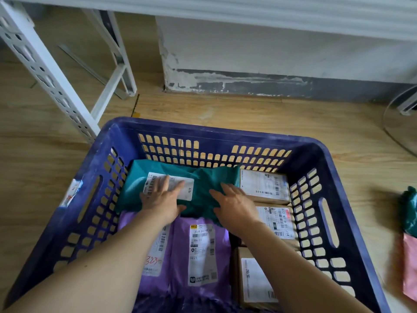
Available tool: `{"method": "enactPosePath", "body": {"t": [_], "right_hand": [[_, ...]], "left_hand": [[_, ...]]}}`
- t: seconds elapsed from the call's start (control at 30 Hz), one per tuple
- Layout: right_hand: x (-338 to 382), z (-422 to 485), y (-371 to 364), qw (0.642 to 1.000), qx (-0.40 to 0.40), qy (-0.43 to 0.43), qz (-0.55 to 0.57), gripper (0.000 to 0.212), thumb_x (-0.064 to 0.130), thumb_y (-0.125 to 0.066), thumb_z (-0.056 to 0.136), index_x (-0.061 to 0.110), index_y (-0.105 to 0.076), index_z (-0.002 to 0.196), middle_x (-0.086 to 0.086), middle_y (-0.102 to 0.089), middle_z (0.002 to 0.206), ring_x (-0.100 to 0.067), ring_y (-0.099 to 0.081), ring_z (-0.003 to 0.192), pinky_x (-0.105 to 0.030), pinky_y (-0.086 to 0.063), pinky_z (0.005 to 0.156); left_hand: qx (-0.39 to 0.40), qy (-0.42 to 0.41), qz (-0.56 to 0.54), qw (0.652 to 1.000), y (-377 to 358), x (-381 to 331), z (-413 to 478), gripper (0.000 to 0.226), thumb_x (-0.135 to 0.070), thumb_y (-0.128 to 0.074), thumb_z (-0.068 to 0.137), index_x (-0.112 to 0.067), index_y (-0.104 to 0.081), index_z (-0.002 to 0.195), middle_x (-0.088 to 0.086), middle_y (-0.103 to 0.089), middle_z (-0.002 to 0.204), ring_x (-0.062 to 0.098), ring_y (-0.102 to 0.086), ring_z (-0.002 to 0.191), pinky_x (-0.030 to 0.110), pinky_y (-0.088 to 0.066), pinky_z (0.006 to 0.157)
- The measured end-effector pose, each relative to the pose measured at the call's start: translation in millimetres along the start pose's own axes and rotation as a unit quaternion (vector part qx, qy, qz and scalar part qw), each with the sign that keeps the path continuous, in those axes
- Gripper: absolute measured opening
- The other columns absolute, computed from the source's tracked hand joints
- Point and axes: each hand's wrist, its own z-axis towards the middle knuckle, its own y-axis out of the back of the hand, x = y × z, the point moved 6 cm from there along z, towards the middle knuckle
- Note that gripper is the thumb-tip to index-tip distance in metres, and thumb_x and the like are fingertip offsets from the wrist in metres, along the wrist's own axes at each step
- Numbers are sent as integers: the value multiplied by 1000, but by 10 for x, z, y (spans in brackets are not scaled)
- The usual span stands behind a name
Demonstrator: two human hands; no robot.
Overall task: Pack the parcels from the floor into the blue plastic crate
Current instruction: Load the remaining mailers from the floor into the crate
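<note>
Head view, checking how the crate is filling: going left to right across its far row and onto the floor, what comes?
The crate's left wall, teal mailer, cardboard box, crate's right wall, green parcel on the floor.

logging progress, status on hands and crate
Left hand, right hand open, pressing green bag in crate. Purple bags, boxes already in. Two bags on floor at right. Nothing blocking.

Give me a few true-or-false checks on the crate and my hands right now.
1. Both the left hand and the right hand press flat on the teal bag inside the crate. True.
2. That bag is alone in the crate. False: purple bags and cardboard boxes lie there too.
3. The cardboard boxes sit along the crate's right side. True.
4. Nothing remains on the floor. False: a second teal bag and a pink bag lie right of the crate.
</note>
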Motion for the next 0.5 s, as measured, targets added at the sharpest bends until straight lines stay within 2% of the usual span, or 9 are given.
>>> {"method": "enactPosePath", "body": {"t": [0.07, 0.17, 0.27, 0.4, 0.5], "right_hand": [[7, 44, -145, 998, 52, 10, -17, 54, 33, -35, 100, 32, -14, 150, -11, -3, 159, -28, -6, 147, -39, -10, 119], [-20, 123, -263, 995, 83, 2, -63, 60, 32, -35, 100, 34, -2, 150, -16, 10, 158, -30, 3, 147, -39, -2, 119], [27, 194, -303, 988, 102, 1, -117, 64, 40, -35, 99, 33, 3, 150, -21, 11, 156, -32, 7, 146, -41, 3, 119], [69, 302, -409, 977, 134, -18, -167, 69, 44, -35, 98, 33, 8, 150, -25, 6, 156, -35, 10, 146, -48, 10, 117], [74, 373, -467, 975, 148, -18, -168, 69, 40, -35, 99, 32, 13, 149, -27, 6, 155, -36, 10, 145, -48, 8, 116]], "left_hand": [[21, 1, -9, 1000, -65, 19, 28, 76, -46, -48, 94, -47, 7, 147, 1, 24, 157, 31, 19, 144, 64, -3, 111], [46, 11, -11, 999, -127, 20, 83, 84, -53, -50, 90, -47, 12, 146, 2, 29, 155, 31, 23, 143, 65, 0, 110], [73, 22, -6, 997, -171, 6, 158, 93, -56, -55, 85, -48, 18, 143, 3, 35, 152, 33, 27, 141, 67, 1, 109], [95, 35, -7, 995, -223, 4, 253, 98, -49, -61, 86, -53, 22, 139, 3, 40, 148, 35, 31, 139, 70, 1, 107], [99, 47, -1, 994, -237, -12, 302, 100, -38, -62, 89, -55, 24, 137, 4, 42, 147, 36, 30, 139, 71, 0, 106]]}}
